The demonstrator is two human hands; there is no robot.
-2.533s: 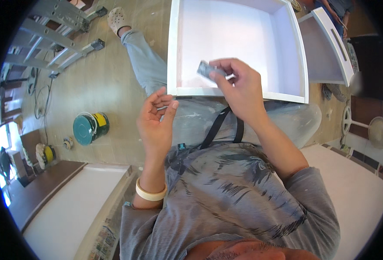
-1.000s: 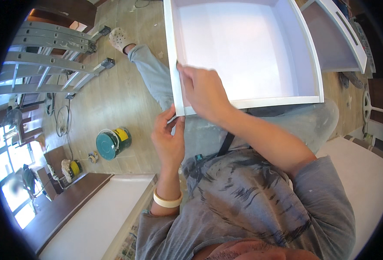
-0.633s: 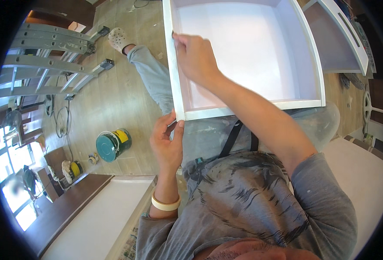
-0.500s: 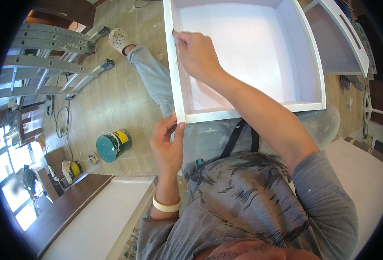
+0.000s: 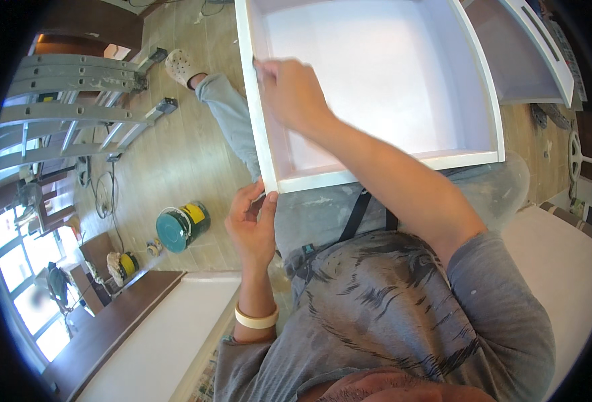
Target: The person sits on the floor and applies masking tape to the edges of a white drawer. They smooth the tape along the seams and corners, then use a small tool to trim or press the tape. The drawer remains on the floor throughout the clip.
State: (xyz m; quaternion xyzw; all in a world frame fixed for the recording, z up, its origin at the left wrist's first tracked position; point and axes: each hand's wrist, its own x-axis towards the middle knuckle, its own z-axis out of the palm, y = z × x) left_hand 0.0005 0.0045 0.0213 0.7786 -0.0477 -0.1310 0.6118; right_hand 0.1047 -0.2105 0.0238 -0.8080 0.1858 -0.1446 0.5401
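Observation:
A white drawer-like box [image 5: 376, 164] with an open top rests across my lap, its bottom and inner walls painted white. My right hand [image 5: 294, 94] reaches over it to the left wall. Its fingers are pinched together at that wall's top edge, around something too small or hidden to name. At the box's near left corner, my left hand [image 5: 252, 224] grips the edge between thumb and fingers from outside. A pale band circles the left wrist.
Aluminium ladders [image 5: 75, 114] lie at the far left. A green-lidded bucket [image 5: 173, 230] stands on the wood-look floor beside cables. Another white drawer-like box [image 5: 527, 57] sits at the far right. White panels [image 5: 168, 335] flank me on both sides.
The right hand has slid a little nearer to me along the left wall's edge. My left hand keeps its grip on the corner. The whole view has shifted slightly.

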